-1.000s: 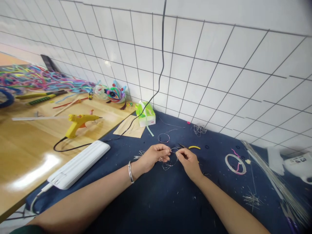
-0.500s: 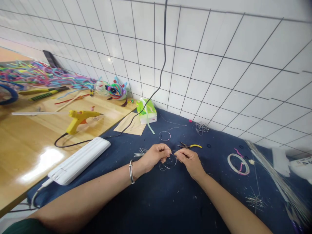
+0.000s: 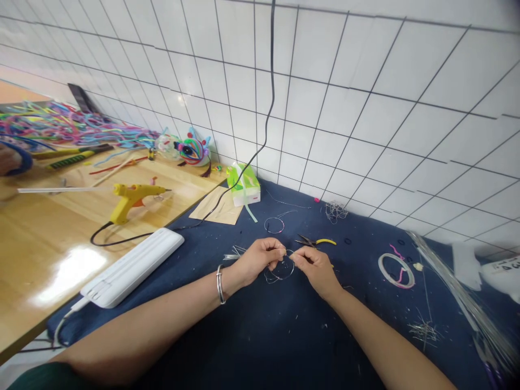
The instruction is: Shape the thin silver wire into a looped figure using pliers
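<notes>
Both hands meet over the dark blue cloth, pinching a thin wire ring (image 3: pixel 293 269) between them. My left hand (image 3: pixel 262 260), with a silver bangle at its wrist, has thumb and forefinger closed on the ring's upper left. My right hand (image 3: pixel 314 266) pinches the ring's upper right, a small gap from the left fingertips. Loose wire hangs below the left fingers. Beyond the hands lie a second wire ring (image 3: pixel 274 225) with a pink part and pliers (image 3: pixel 325 241) with a yellow handle. Cut wire pieces (image 3: pixel 234 252) lie beside my left hand.
A white power bank (image 3: pixel 134 265) and a yellow glue gun (image 3: pixel 134 200) lie to the left. A tissue pack (image 3: pixel 244 184) stands near the wall. On the right are a white coil (image 3: pixel 381 268), long wires (image 3: pixel 450 281) and a wire tangle (image 3: pixel 336 212). Another person's hand (image 3: pixel 10 158) shows far left.
My hands keep their pinch on the wire ring, nearly still. At the far left, the other person's hand has come further into view. The view has shifted very slightly.
</notes>
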The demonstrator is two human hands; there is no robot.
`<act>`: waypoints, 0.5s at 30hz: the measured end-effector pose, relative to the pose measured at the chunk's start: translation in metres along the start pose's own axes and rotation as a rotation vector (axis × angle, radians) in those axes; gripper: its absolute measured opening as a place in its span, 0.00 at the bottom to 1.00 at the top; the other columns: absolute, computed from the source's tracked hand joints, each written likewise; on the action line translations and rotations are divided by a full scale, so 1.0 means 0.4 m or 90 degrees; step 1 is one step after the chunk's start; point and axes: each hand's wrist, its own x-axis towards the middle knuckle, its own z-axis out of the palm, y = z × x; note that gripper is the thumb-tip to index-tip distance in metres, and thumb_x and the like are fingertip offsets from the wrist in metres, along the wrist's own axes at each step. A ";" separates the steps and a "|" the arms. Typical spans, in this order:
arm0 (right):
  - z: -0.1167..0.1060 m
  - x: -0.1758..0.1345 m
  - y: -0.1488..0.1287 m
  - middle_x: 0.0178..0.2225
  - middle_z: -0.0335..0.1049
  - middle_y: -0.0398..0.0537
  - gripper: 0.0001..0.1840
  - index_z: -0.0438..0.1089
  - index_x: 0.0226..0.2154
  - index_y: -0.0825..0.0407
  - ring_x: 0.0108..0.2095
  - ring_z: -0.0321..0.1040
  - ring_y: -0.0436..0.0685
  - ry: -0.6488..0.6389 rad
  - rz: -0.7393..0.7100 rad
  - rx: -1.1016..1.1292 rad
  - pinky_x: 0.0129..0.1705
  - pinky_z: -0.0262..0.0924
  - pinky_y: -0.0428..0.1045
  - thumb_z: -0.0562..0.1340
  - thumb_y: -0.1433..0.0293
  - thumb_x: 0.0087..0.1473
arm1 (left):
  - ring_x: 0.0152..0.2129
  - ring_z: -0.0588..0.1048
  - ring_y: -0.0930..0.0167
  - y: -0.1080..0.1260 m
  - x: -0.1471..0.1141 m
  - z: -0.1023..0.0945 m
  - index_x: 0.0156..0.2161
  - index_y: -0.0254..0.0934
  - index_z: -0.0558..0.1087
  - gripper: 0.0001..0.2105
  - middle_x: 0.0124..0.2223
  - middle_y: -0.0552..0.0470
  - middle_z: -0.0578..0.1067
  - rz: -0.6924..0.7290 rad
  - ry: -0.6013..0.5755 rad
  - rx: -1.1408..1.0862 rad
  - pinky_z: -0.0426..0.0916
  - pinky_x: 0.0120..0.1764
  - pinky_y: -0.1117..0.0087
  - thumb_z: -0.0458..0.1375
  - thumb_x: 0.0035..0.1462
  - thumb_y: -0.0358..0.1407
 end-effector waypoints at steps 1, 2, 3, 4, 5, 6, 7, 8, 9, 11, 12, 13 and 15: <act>0.000 0.000 0.001 0.22 0.60 0.40 0.12 0.67 0.25 0.52 0.24 0.57 0.48 0.008 0.010 0.014 0.28 0.53 0.44 0.55 0.62 0.52 | 0.15 0.60 0.81 0.001 0.000 0.001 0.29 0.32 0.68 0.08 0.23 0.57 0.66 0.004 -0.002 -0.001 0.54 0.21 0.78 0.58 0.48 0.37; 0.001 0.000 0.002 0.22 0.60 0.40 0.12 0.67 0.25 0.52 0.24 0.57 0.48 0.014 0.019 0.029 0.28 0.53 0.44 0.55 0.62 0.52 | 0.15 0.60 0.81 0.003 0.000 0.001 0.29 0.32 0.68 0.08 0.23 0.57 0.66 0.008 -0.004 0.000 0.54 0.21 0.78 0.58 0.48 0.37; 0.001 0.000 0.004 0.22 0.60 0.40 0.12 0.67 0.25 0.52 0.24 0.57 0.48 0.019 0.026 0.044 0.28 0.54 0.44 0.55 0.62 0.52 | 0.15 0.60 0.81 0.005 0.000 0.001 0.30 0.32 0.68 0.08 0.23 0.57 0.66 0.012 -0.005 0.002 0.55 0.21 0.78 0.58 0.48 0.37; 0.002 0.001 0.006 0.22 0.60 0.40 0.12 0.67 0.26 0.52 0.24 0.57 0.48 0.022 0.032 0.057 0.28 0.54 0.44 0.55 0.62 0.52 | 0.16 0.60 0.81 0.007 -0.001 0.001 0.30 0.32 0.69 0.08 0.23 0.57 0.66 0.017 -0.007 0.006 0.55 0.21 0.78 0.57 0.49 0.37; 0.004 0.001 0.007 0.22 0.61 0.40 0.12 0.67 0.27 0.52 0.24 0.57 0.48 0.023 0.039 0.071 0.28 0.54 0.44 0.55 0.62 0.52 | 0.16 0.60 0.81 0.010 -0.001 0.001 0.30 0.32 0.69 0.08 0.23 0.57 0.66 0.021 -0.011 0.013 0.55 0.21 0.78 0.57 0.49 0.37; 0.005 0.002 0.009 0.23 0.61 0.41 0.12 0.68 0.28 0.52 0.24 0.58 0.48 0.023 0.047 0.084 0.28 0.55 0.44 0.55 0.61 0.52 | 0.16 0.60 0.81 0.013 -0.002 0.000 0.30 0.32 0.69 0.08 0.24 0.57 0.65 0.025 -0.016 0.022 0.55 0.22 0.77 0.57 0.49 0.37; 0.006 0.002 0.010 0.24 0.63 0.41 0.12 0.68 0.30 0.52 0.24 0.58 0.48 0.019 0.054 0.097 0.28 0.55 0.44 0.55 0.61 0.52 | 0.16 0.60 0.81 0.015 -0.003 0.000 0.30 0.32 0.69 0.08 0.24 0.57 0.65 0.028 -0.020 0.033 0.55 0.22 0.77 0.57 0.49 0.37; 0.007 0.002 0.010 0.25 0.64 0.42 0.13 0.69 0.32 0.52 0.25 0.59 0.49 0.014 0.060 0.106 0.28 0.55 0.44 0.55 0.61 0.52 | 0.16 0.60 0.81 0.017 -0.004 -0.001 0.30 0.32 0.69 0.08 0.23 0.57 0.65 0.029 -0.025 0.046 0.55 0.22 0.77 0.57 0.50 0.37; 0.007 0.001 0.010 0.26 0.65 0.43 0.13 0.69 0.33 0.52 0.25 0.59 0.49 0.008 0.062 0.111 0.28 0.56 0.44 0.55 0.61 0.52 | 0.16 0.60 0.81 0.019 -0.005 -0.001 0.30 0.32 0.69 0.08 0.23 0.57 0.65 0.029 -0.028 0.061 0.55 0.22 0.77 0.57 0.50 0.37; 0.007 0.000 0.010 0.27 0.65 0.43 0.13 0.70 0.34 0.52 0.26 0.60 0.49 0.002 0.058 0.109 0.29 0.56 0.45 0.55 0.62 0.53 | 0.16 0.60 0.80 0.021 -0.007 -0.001 0.30 0.32 0.69 0.08 0.23 0.57 0.64 0.031 -0.033 0.089 0.55 0.22 0.77 0.56 0.50 0.37; 0.006 -0.001 0.009 0.27 0.66 0.43 0.13 0.70 0.33 0.52 0.27 0.60 0.49 0.003 0.053 0.105 0.30 0.56 0.45 0.55 0.62 0.53 | 0.17 0.60 0.80 0.022 -0.008 0.000 0.30 0.32 0.69 0.07 0.22 0.58 0.64 0.035 -0.034 0.101 0.55 0.22 0.77 0.56 0.51 0.36; 0.005 -0.002 0.008 0.27 0.66 0.43 0.12 0.71 0.33 0.52 0.27 0.60 0.49 0.006 0.047 0.103 0.31 0.56 0.45 0.55 0.63 0.53 | 0.17 0.60 0.80 0.022 -0.008 0.000 0.30 0.32 0.68 0.07 0.22 0.58 0.63 0.040 -0.034 0.114 0.55 0.22 0.77 0.55 0.51 0.36; 0.004 -0.003 0.007 0.27 0.66 0.43 0.12 0.71 0.32 0.52 0.28 0.60 0.49 0.013 0.040 0.111 0.32 0.56 0.45 0.56 0.63 0.52 | 0.17 0.61 0.79 0.023 -0.010 0.000 0.30 0.33 0.68 0.06 0.22 0.58 0.63 0.053 -0.038 0.136 0.56 0.23 0.77 0.55 0.51 0.36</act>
